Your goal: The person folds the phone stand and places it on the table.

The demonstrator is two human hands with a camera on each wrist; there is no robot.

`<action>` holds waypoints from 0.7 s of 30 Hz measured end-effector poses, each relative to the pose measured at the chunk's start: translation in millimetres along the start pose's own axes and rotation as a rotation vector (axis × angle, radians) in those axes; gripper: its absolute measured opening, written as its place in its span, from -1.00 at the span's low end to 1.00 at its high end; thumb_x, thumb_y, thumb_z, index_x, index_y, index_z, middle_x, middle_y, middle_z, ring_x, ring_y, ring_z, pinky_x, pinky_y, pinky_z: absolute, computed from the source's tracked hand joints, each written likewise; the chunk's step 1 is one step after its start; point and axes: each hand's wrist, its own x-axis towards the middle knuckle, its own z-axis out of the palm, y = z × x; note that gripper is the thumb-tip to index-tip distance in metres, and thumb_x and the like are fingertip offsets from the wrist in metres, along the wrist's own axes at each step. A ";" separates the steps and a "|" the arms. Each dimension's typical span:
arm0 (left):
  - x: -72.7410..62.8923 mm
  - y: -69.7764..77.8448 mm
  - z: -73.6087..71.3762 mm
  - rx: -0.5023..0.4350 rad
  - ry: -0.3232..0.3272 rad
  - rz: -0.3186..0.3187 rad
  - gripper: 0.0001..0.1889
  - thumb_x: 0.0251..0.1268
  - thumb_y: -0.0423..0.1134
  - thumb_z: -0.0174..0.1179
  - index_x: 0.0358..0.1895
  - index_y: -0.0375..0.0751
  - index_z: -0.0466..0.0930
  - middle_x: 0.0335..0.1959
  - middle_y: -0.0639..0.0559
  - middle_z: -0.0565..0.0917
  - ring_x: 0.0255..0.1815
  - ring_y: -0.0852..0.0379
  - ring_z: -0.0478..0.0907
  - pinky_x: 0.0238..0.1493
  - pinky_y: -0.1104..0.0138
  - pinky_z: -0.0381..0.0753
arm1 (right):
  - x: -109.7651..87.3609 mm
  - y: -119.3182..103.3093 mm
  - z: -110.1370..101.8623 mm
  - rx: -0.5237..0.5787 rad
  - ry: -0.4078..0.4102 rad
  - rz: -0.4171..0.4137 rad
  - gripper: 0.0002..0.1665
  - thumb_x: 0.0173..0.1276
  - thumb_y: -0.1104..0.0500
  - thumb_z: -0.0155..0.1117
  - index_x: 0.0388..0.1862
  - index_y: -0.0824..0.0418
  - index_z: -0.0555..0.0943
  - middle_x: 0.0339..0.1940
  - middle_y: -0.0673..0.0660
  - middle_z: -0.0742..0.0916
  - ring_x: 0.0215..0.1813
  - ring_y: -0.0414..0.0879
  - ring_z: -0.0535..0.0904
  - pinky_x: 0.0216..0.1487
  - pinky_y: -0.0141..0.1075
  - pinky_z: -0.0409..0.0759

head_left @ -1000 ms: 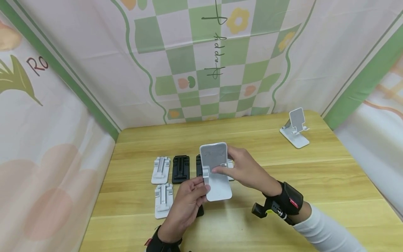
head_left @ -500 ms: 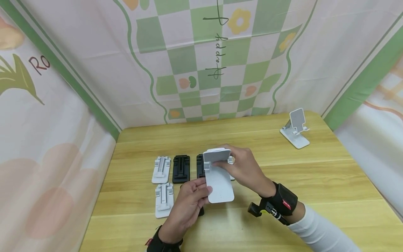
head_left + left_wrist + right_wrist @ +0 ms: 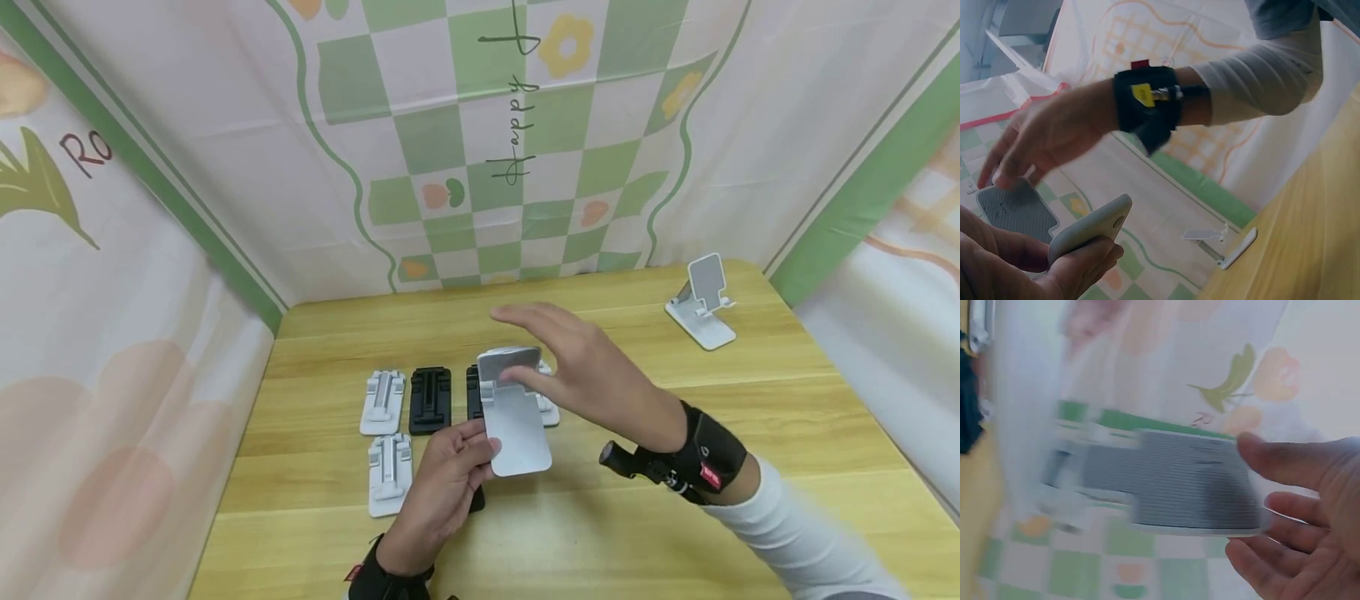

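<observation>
A white folding phone stand (image 3: 517, 433) with a ribbed grey pad is held above the table in the head view. Its back plate (image 3: 1197, 481) is raised at an angle to the flat base. My left hand (image 3: 442, 479) pinches the base by its left edge, thumb on top. My right hand (image 3: 596, 371) is beside the back plate with fingers extended and spread. Its thumb lies in front of the grey pad in the head view; whether it touches cannot be told. Behind the hands, a black stand (image 3: 474, 392) and a white stand (image 3: 551, 411) are partly hidden.
Folded on the wooden table (image 3: 600, 533) lie a white stand (image 3: 383, 404), a black stand (image 3: 431, 400) and another white stand (image 3: 390, 475). A black piece (image 3: 477, 500) shows behind my left hand. An unfolded white stand (image 3: 705, 304) is at the back right.
The back plate tipped forward toward the base, then rose slightly. My right hand has loosened its hold, its fingers spreading up and away from the plate. My left hand keeps its pinch.
</observation>
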 end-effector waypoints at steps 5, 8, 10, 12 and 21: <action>1.3 -0.8 -0.4 0.008 -0.001 0.009 -0.46 0.50 -0.47 0.02 0.46 -0.62 0.19 0.36 -0.45 0.51 0.27 -0.05 0.62 0.14 0.33 0.73 | 16.3 -13.8 -13.5 -0.143 -0.120 -0.019 -0.36 0.18 0.25 0.59 0.26 0.24 0.63 0.20 0.14 0.74 0.25 0.01 0.66 0.20 -0.16 0.73; 1.2 -0.2 -0.7 0.011 0.000 0.012 -0.47 0.50 -0.47 0.02 0.46 -0.62 0.20 0.35 -0.45 0.52 0.22 0.00 0.64 0.09 0.37 0.74 | 21.7 -19.4 -11.6 -0.163 -0.200 -0.002 -0.56 0.24 0.32 0.53 0.11 0.20 0.72 0.04 0.06 0.79 0.11 -0.09 0.72 0.08 -0.25 0.77; 1.4 0.1 -0.8 0.007 0.007 0.007 -0.47 0.50 -0.48 0.01 0.45 -0.62 0.20 0.34 -0.44 0.53 0.19 0.04 0.65 0.04 0.41 0.75 | 23.4 -21.2 -8.0 -0.169 -0.221 -0.001 -0.65 0.26 0.36 0.49 0.03 0.19 0.75 -0.06 0.04 0.82 0.01 -0.12 0.75 -0.01 -0.29 0.79; 1.7 0.1 -0.7 0.003 0.015 0.003 -0.47 0.50 -0.48 0.01 0.45 -0.62 0.20 0.33 -0.44 0.54 0.15 0.08 0.66 -0.04 0.46 0.76 | 24.3 -22.0 -4.0 -0.176 -0.216 -0.008 -0.72 0.27 0.39 0.47 -0.05 0.20 0.77 -0.13 0.04 0.83 -0.07 -0.14 0.77 -0.07 -0.31 0.79; 1.7 0.7 -2.9 -0.001 0.050 -0.003 -0.45 0.51 -0.46 0.01 0.46 -0.65 0.16 0.34 -0.45 0.52 0.16 0.07 0.63 -0.15 0.50 0.73 | 18.6 -23.2 7.5 -0.192 -0.143 -0.077 -0.79 0.28 0.44 0.42 -0.13 0.25 0.76 -0.24 0.06 0.82 -0.18 -0.12 0.75 -0.16 -0.32 0.79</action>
